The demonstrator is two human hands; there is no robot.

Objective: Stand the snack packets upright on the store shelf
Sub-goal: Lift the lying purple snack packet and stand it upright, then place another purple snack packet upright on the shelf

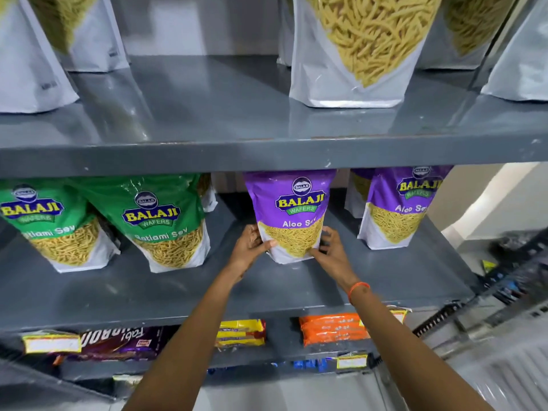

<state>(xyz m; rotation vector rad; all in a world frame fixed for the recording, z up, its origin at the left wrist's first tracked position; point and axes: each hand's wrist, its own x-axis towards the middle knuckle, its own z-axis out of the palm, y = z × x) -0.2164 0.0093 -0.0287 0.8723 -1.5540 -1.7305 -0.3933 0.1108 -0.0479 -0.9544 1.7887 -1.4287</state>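
Observation:
A purple Aloo Sev packet (292, 215) stands upright in the middle of the grey middle shelf (178, 292). My left hand (250, 250) grips its lower left edge, thumb across the front. My right hand (330, 249) holds its lower right corner, with an orange band on that wrist. A second purple Aloo Sev packet (400, 207) stands upright to the right. Two green Ratlami Sev packets (166, 223) (56, 226) lean on the left part of the same shelf.
The top shelf (237, 126) carries several clear-fronted white pouches of yellow sticks (355, 51). Below, the lowest shelf holds a brown biscuit pack (118, 342), yellow packs (240, 332) and orange packs (332, 329). Price labels hang on the shelf edges. Dark racking stands at the right.

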